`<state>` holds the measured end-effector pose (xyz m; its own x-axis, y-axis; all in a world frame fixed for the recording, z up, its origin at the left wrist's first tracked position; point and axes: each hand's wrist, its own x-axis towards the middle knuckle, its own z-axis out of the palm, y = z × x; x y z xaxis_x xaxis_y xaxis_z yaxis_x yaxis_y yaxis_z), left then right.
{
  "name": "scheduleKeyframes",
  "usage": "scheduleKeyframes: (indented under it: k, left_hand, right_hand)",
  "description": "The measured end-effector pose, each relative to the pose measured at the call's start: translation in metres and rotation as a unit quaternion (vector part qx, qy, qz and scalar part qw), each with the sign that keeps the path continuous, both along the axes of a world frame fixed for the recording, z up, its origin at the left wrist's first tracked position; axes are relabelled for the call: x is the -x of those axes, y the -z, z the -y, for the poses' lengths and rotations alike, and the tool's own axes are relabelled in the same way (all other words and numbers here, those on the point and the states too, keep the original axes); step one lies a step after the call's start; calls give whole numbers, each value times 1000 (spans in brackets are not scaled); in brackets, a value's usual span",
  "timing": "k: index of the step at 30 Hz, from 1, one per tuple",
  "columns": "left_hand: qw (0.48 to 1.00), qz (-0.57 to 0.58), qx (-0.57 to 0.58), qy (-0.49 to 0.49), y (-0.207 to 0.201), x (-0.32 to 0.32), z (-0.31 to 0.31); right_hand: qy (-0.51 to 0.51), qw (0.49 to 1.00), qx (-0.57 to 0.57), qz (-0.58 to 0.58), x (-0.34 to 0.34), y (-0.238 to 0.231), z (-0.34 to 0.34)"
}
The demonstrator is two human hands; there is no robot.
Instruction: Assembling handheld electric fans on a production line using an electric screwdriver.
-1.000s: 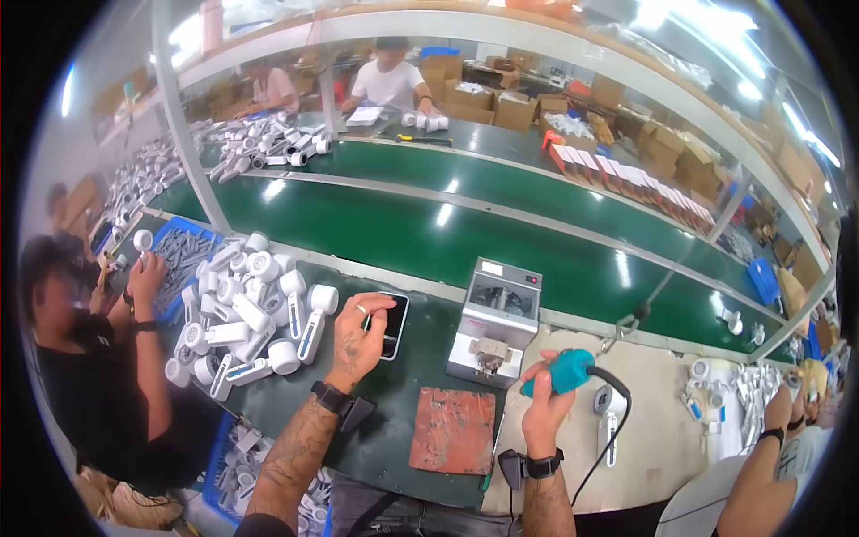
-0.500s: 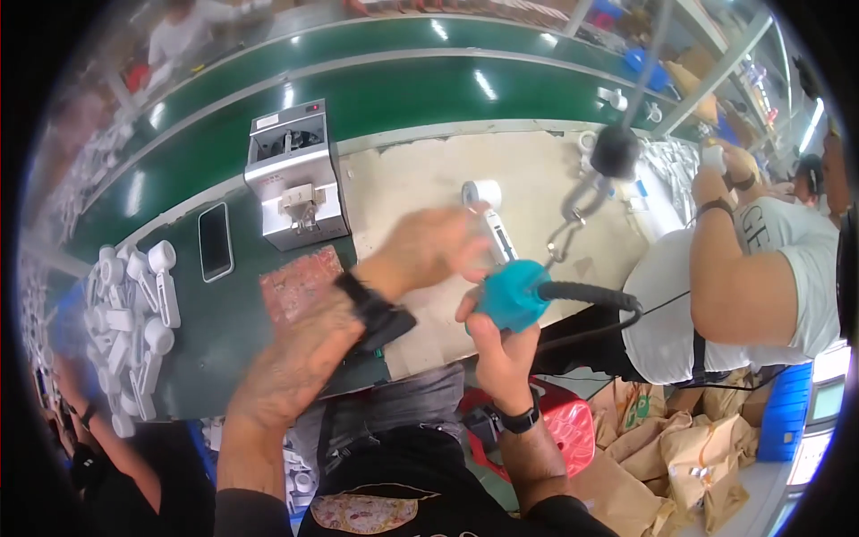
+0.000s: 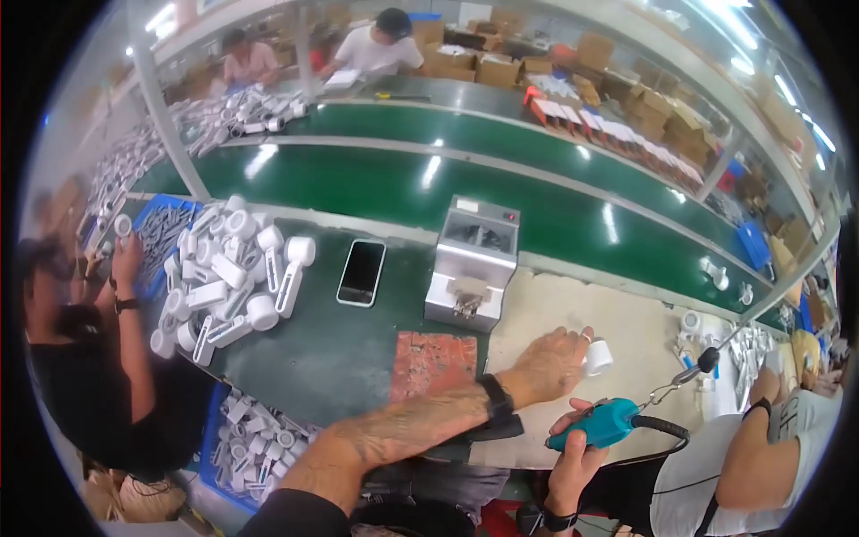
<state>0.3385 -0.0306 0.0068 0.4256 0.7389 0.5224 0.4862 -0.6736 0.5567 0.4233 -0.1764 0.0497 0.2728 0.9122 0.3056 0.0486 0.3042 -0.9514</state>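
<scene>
My left hand is over the beige part of the bench, its fingers closed around a white plastic part. The part's round head sticks out past the fingers, and the hand covers the rest. Close by on the right, my right hand grips a teal electric screwdriver with a coiled black cable. The screwdriver lies tilted, its tip end towards the left, and I cannot make out the bit. A metal hook and cord run up and away from its back end.
A silver machine stands behind my left hand, with a worn red mat before it. Further left are a phone and a heap of white parts. Blue bins hold more. Co-workers sit left and right; a green conveyor runs behind.
My view has swung left and up, bringing in the white heap and bins. My left hand, blurred beside the white part before, now closes on it. The right hand still holds the electric screwdriver.
</scene>
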Motion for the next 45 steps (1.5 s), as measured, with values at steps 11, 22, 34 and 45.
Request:
scheduleKeyframes:
  k: [11,22,34,45]
  left_hand:
    - [997,-58,49,-25,-17,165,40]
    - [998,1,51,-21,-14,176,46]
    - [1000,-4,3,-14,-8,183,38]
    - [997,-50,53,-10,-4,192,33]
  right_hand:
    - [-78,996,27,-23,50,4,-37]
    - [-156,979,-51,-121,85,-38,-84]
    - [-163,984,-52,-44,115,-30,-109]
    - [-135,987,-76,-38,131,-45,-164]
